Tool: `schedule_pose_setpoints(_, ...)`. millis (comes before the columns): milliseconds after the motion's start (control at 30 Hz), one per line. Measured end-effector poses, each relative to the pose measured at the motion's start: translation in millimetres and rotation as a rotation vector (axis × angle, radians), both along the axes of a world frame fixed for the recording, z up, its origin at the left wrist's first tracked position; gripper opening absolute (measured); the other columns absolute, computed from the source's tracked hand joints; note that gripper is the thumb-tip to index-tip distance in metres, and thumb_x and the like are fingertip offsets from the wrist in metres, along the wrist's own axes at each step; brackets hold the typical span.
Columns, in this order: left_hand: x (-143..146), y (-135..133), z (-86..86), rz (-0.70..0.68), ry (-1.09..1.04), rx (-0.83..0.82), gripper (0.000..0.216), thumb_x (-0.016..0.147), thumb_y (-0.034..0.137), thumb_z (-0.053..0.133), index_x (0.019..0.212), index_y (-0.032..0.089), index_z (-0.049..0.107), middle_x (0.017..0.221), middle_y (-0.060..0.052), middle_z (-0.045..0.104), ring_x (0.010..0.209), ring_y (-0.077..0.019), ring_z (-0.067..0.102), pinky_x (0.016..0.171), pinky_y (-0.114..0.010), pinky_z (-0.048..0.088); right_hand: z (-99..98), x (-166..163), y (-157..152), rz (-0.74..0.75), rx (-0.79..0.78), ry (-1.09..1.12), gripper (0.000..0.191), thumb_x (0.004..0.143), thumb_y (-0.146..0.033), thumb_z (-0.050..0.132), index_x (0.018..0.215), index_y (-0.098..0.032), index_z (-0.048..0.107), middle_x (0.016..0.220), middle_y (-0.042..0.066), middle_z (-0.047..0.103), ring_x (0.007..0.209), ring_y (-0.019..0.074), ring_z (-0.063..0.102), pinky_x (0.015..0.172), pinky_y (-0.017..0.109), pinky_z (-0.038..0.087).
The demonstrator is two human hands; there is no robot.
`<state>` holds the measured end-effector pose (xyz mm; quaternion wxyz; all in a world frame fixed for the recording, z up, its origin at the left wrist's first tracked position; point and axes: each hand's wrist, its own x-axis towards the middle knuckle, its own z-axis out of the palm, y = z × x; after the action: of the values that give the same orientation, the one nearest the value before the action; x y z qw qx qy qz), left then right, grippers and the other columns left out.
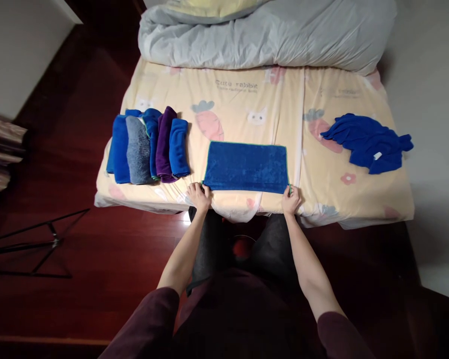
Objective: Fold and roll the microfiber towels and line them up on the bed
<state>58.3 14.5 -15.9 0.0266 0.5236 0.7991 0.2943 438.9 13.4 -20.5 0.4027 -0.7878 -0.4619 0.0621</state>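
A blue towel [246,167] with green edging lies flat as a wide rectangle near the front edge of the bed. My left hand [200,195] pinches its near left corner. At the near right corner, my right hand [291,199] has its fingers closed on the green-edged cloth. Left of this towel sits a row of rolled or folded towels: a blue one [179,147] closest, then a purple one [166,144], a grey one [138,149] and more blue ones. A crumpled blue cloth [370,142] with a white tag rests far to the right.
The bed [243,114] has a pale yellow sheet printed with carrots and rabbits. A bunched grey quilt [265,40] spans its far side. Black tripod legs [41,244] stand on the dark red floor [108,239] at left. A grey wall [430,124] borders the right side.
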Motion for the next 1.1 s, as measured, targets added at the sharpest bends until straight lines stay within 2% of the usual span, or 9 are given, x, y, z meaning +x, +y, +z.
schedule_pose_setpoints(300, 3, 3, 3.1, 0.038, -0.070, -0.013, 0.015, 0.095, 0.032, 0.050, 0.094, 0.020, 0.059, 0.113, -0.018, 0.059, 0.120, -0.0385, 0.049, 0.104, -0.055, 0.037, -0.3, 0, 0, -0.014, -0.009, -0.017, 0.035, 0.098, -0.043, 0.051, 0.100, -0.015, 0.073, 0.074, 0.009, 0.068, 0.064, 0.0190, 0.060, 0.072, 0.031, 0.048)
schedule_pose_setpoints(633, 2, 2, 6.5, 0.027, -0.046, -0.016, 0.014, 0.095, 0.033, 0.052, 0.093, 0.021, 0.058, 0.113, -0.017, 0.060, 0.118, -0.0375, 0.050, 0.103, -0.053, 0.038, -2.1, -1, 0, -0.022, -0.013, -0.001, 0.034, 0.097, -0.043, 0.052, 0.099, -0.016, 0.072, 0.078, 0.010, 0.071, 0.065, 0.0189, 0.061, 0.072, 0.031, 0.049)
schedule_pose_setpoints(833, 2, 4, 9.1, 0.014, -0.069, -0.038, 0.017, 0.094, 0.033, 0.052, 0.101, 0.019, 0.059, 0.112, -0.017, 0.061, 0.118, -0.0377, 0.051, 0.104, -0.053, 0.038, -4.9, 0, 1, -0.032, 0.004, -0.017, 0.028, 0.096, -0.039, 0.055, 0.097, -0.017, 0.072, 0.078, 0.008, 0.071, 0.067, 0.0192, 0.063, 0.073, 0.031, 0.050)
schedule_pose_setpoints(967, 0, 3, 12.0, -0.038, -0.068, -0.005, 0.022, 0.094, 0.029, 0.053, 0.112, 0.019, 0.061, 0.122, -0.018, 0.060, 0.119, -0.0367, 0.053, 0.104, -0.051, 0.038, 0.9, -1, 0, -0.013, 0.019, -0.019, 0.024, 0.096, -0.036, 0.054, 0.101, -0.018, 0.068, 0.084, 0.008, 0.069, 0.072, 0.0192, 0.063, 0.076, 0.031, 0.051)
schedule_pose_setpoints(1100, -6, 0, 11.6, -0.183, -0.059, 0.034, 0.021, 0.096, 0.023, 0.050, 0.110, 0.021, 0.066, 0.131, -0.017, 0.059, 0.123, -0.0344, 0.052, 0.107, -0.050, 0.037, 9.6, -2, -3, 0.041, 0.086, -0.095, 0.023, 0.096, -0.031, 0.049, 0.102, -0.018, 0.068, 0.106, 0.013, 0.065, 0.089, 0.0218, 0.066, 0.082, 0.034, 0.053)
